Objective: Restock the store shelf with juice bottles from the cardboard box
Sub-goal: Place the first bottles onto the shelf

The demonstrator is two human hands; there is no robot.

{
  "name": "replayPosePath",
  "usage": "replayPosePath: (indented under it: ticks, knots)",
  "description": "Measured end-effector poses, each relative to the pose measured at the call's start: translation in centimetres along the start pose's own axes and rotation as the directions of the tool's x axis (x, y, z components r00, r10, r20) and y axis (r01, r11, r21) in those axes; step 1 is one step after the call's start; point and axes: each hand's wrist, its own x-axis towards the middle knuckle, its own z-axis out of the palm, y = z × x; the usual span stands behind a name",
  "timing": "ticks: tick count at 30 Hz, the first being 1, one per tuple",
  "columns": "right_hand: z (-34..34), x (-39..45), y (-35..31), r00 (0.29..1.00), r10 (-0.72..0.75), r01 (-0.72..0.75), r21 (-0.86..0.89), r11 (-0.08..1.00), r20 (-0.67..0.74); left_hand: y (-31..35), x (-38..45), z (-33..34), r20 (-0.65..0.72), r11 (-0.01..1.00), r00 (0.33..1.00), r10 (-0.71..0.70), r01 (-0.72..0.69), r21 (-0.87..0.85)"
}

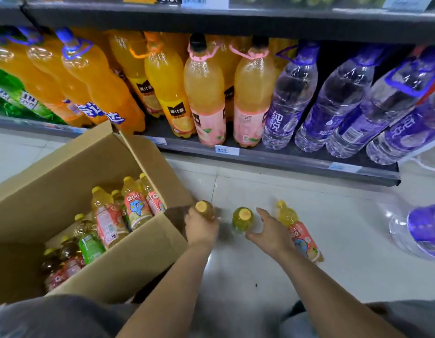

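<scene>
An open cardboard box (72, 172) stands on the floor at the left with several small juice bottles (136, 203) inside. My left hand (202, 226) grips a small yellow-capped juice bottle (204, 209) just right of the box. A second small bottle (242, 218) stands upright on the floor between my hands. My right hand (272, 231) is spread beside it, fingers relaxed, holding nothing. A third small bottle (300, 232) lies on the floor behind that hand. The bottom shelf (284, 157) carries large orange and peach juice bottles (205, 93).
Large purple-labelled water bottles (338, 101) fill the shelf's right part, orange soda bottles (89, 76) the left. Another large water bottle (421, 230) lies on the white tiled floor (333, 276) at the right. My knees show at the bottom edge.
</scene>
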Motion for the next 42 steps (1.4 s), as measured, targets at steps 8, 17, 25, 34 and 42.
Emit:
replayPosePath:
  ticks: [8,17,25,34,42]
  knots:
    - [1.7,2.4,-1.4,1.000,-0.026,0.026,0.022,0.999,-0.013,-1.0,2.2,1.6,-0.075,0.985,0.994,-0.078,0.066,-0.158]
    - [-0.8,0.0,-1.4,0.988,0.018,-0.020,-0.014,1.000,-0.155,-0.2,0.4,0.2,-0.021,0.998,0.998,0.067,-0.067,0.021]
    - [-10.3,-9.0,-4.8,0.899,-0.048,0.104,0.105,0.989,-0.436,6.9,-7.2,-7.4,0.013,0.912,0.913,0.407,-0.405,-0.061]
    - [-22.1,-24.5,-8.6,0.626,-0.231,0.477,0.131,0.869,-0.745,15.4,-21.0,-19.7,-0.171,0.564,0.625,0.761,-0.769,-0.301]
    - [-27.5,-37.1,-10.1,0.492,-0.271,0.727,0.220,0.650,-0.827,17.9,-32.2,-26.6,-0.295,0.319,0.467,0.834,-0.843,-0.433]
